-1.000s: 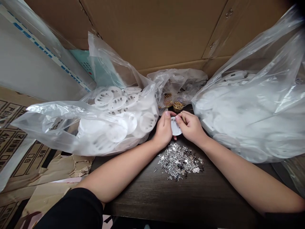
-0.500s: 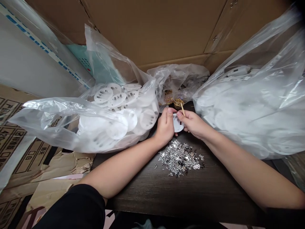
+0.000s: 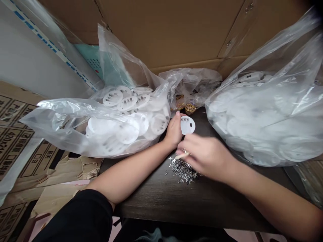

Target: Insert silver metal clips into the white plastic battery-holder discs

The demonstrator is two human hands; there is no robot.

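My left hand (image 3: 174, 129) grips a round white plastic disc (image 3: 188, 126) by its left edge, thumb on top. The disc has a small dark rectangular slot and a row of small metal bits near its upper edge. Blurred by motion, my right hand (image 3: 204, 154) is closed around a thin pale wooden stick (image 3: 182, 156), which points left. That hand hovers over a heap of small silver metal pieces (image 3: 185, 171) and hides part of it. Whether its fingertips touch the pieces I cannot tell.
A clear plastic bag (image 3: 126, 134) full of slotted white discs lies left; another bag (image 3: 262, 124) of white parts stands right. Behind my hands are small brass-coloured pieces (image 3: 190, 108) in plastic. Cardboard (image 3: 171, 33) walls the back. The dark tabletop (image 3: 196, 205) ends near me.
My right hand has left the disc and moved down toward me, over the metal heap, with the stick still in it. My left hand keeps hold of the disc, now more exposed.
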